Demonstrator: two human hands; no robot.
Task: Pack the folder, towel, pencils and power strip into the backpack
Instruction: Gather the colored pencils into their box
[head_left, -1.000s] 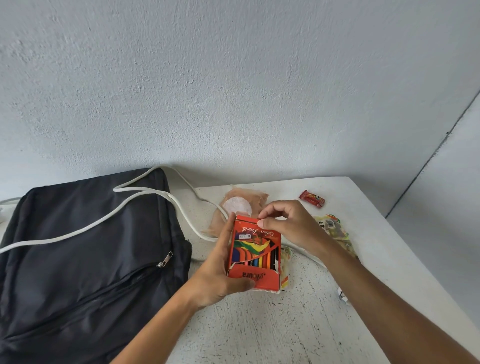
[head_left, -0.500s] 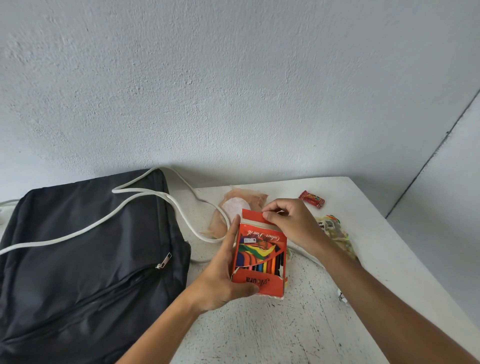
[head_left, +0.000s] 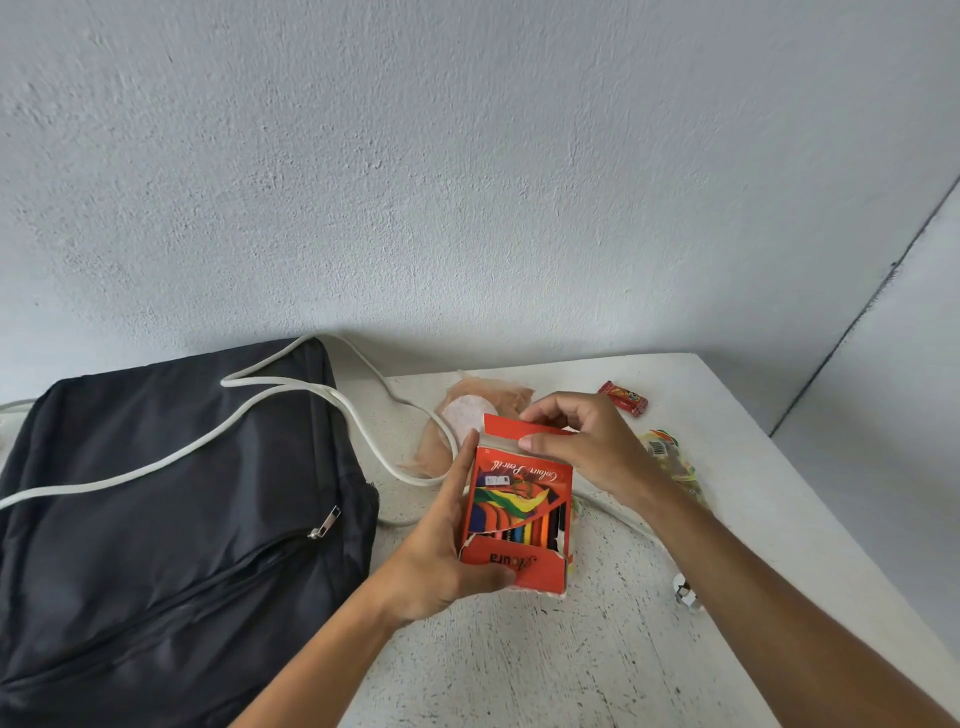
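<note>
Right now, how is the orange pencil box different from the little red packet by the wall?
The pencil box is held up off the table by the left hand and right hand; the red packet lies untouched on the table.
The pencil box looks far bigger than the red packet.
The pencil box's top flap is up; whether the red packet is opened cannot be told.
Both are reddish.

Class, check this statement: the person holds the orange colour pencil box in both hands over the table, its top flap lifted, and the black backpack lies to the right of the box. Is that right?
One detail is wrong. In the head view the black backpack lies to the left of the colour pencil box, not the right. The rest stands: the left hand grips the box, the right hand pinches its lifted top flap, over the white table.
</note>
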